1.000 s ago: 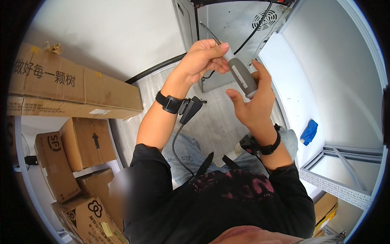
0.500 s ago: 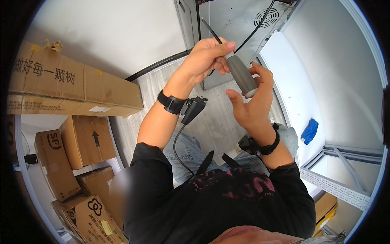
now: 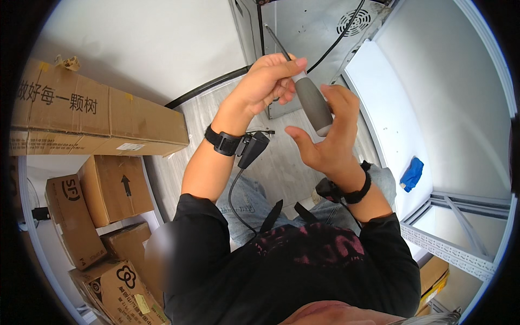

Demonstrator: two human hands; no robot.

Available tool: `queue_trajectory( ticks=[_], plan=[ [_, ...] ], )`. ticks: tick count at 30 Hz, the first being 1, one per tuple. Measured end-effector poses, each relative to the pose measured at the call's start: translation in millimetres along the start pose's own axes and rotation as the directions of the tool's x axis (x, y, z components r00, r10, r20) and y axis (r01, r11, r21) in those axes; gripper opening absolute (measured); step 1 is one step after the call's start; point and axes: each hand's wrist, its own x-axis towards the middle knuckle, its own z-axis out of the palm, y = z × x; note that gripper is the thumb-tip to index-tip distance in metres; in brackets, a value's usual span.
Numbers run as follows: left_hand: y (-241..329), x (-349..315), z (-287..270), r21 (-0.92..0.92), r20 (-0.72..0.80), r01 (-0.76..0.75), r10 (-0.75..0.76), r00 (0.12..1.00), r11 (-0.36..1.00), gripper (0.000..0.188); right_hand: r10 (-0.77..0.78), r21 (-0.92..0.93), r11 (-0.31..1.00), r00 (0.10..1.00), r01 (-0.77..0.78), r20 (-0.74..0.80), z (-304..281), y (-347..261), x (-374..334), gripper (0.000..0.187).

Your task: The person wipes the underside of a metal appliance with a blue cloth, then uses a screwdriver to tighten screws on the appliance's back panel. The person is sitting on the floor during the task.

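Note:
A screwdriver (image 3: 312, 103) with a thick grey handle and a thin metal shaft hangs at a tilt in front of me, its tip pointing up and to the left. My left hand (image 3: 266, 81) pinches it between thumb and fingers where the shaft meets the handle. Around the lower end of the handle, my right hand (image 3: 335, 127) stands open, thumb and fingers spread on either side. Whether its fingers touch the handle I cannot tell.
Beyond my hands is a metal appliance panel (image 3: 309, 32) with a round vent and a black cable (image 3: 333, 46). Cardboard boxes (image 3: 81, 108) fill the left side. To the right, a blue item (image 3: 413, 174) lies on a white panel, near a metal frame (image 3: 449, 233).
The screwdriver and both hands have shifted slightly left. The handle end sits a little lower, and my right thumb has moved left. My left hand keeps its pinch.

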Motion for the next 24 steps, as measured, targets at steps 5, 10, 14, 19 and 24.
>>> queue_trajectory(
  ticks=[5, 10, 14, 19, 24],
  plan=[
    [0.7, 1.6, 8.1, -0.031, -0.016, -0.016, 0.016, 1.000, 0.999, 0.030, -0.087, -0.086, 0.993, 0.996, 0.087, 0.004, -1.2, 15.8, -3.4, 0.038],
    [8.6, -0.1, 6.7, 0.086, -0.005, 0.044, -0.044, 0.999, 0.995, 0.030, -0.310, -0.168, 0.918, 0.913, 0.360, 0.267, -16.1, 20.3, 3.0, 0.030],
    [3.4, 1.4, 10.5, 0.048, -0.079, 0.037, -0.033, 0.996, 0.998, 0.030, -0.125, -0.099, 0.986, 0.988, 0.134, 0.091, -6.0, 13.1, 0.2, 0.033],
    [-4.8, 9.4, 12.1, -0.034, -0.035, -0.039, 0.038, 0.999, 0.999, 0.030, 0.040, -0.078, 0.996, 0.999, -0.041, -0.019, -4.7, 13.2, -5.4, 0.033],
    [3.1, 1.7, 11.5, 0.148, -0.085, 0.039, -0.027, 0.996, 0.988, 0.031, -0.321, -0.147, 0.921, 0.915, 0.362, 0.244, -19.0, 30.6, -0.2, 0.029]
  ],
)
